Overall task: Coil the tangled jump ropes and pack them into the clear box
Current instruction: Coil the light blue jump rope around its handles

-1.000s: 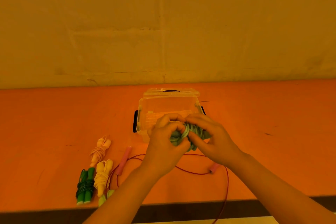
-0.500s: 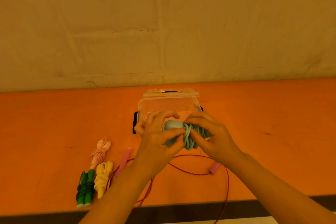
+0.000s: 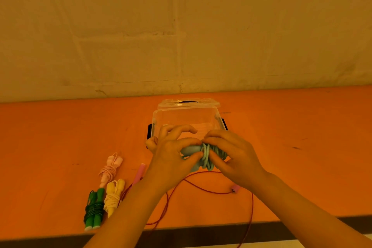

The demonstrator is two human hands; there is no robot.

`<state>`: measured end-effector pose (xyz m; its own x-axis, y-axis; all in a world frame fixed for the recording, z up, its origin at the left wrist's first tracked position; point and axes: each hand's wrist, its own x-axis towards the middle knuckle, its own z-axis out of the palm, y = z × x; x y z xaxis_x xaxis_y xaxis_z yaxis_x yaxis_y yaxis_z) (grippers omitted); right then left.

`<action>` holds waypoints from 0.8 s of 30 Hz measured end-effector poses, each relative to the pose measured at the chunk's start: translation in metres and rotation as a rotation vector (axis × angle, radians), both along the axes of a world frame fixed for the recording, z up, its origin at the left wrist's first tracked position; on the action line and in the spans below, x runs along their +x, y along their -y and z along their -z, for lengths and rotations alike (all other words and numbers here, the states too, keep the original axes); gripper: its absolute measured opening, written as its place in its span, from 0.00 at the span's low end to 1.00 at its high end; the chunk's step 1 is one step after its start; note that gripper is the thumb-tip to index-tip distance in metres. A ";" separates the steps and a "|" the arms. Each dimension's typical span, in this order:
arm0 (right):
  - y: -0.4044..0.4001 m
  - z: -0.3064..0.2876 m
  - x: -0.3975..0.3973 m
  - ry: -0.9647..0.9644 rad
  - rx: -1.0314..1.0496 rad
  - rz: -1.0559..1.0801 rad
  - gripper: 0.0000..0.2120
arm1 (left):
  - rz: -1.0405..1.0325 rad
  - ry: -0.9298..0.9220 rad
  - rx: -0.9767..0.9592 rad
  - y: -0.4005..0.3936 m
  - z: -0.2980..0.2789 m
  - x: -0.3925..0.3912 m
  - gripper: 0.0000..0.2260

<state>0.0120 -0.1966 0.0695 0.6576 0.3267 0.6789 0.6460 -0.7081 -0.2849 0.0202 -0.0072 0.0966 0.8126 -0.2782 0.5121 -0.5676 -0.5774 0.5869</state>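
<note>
1. Sitting just beyond both hands: clear box (image 3: 186,116), lid off, nothing visible inside; black latches on both sides; clear lid (image 3: 188,103) behind it, against far side.
2. Resting on orange table (image 3: 60,137); dark front edge nearest the body; plain beige wall (image 3: 181,26) behind.
3. Held between the hands, just in front of box's near wall: pale blue-green jump rope (image 3: 204,155), cord looped several turns round its handles, compact bundle.
4. Pinching the bundle's left end: left hand (image 3: 171,159), thumb and forefinger on handle, other fingers curled loosely above.
5. Gripping the right end: right hand (image 3: 235,157), fingers curled over the coils, thumb underneath.
6. Lying to the left of left hand, already coiled: pink rope (image 3: 109,169), yellow rope (image 3: 113,195), green rope (image 3: 93,211); yellow and green touching side by side.
7. Trailing uncoiled under both wrists: red rope (image 3: 201,187), pink handles, one left of left wrist, one under right wrist; cord running off table's front edge.
</note>
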 end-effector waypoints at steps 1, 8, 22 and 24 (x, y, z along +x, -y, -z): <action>-0.001 0.001 -0.001 -0.002 -0.014 0.010 0.12 | 0.006 -0.021 0.027 -0.002 0.000 0.000 0.12; -0.008 -0.007 0.000 0.078 -0.010 0.086 0.12 | -0.055 -0.060 -0.037 0.004 -0.001 -0.001 0.05; -0.009 -0.008 0.002 0.176 -0.101 0.048 0.12 | 0.106 -0.385 -0.214 0.004 -0.007 -0.005 0.10; -0.009 -0.008 0.003 0.180 -0.150 0.042 0.12 | 0.079 -0.445 -0.285 0.006 -0.007 -0.007 0.11</action>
<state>0.0148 -0.1872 0.0775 0.5452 0.4077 0.7325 0.6459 -0.7612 -0.0571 0.0136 -0.0134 0.1037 0.9508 -0.2470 0.1870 -0.2632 -0.3256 0.9082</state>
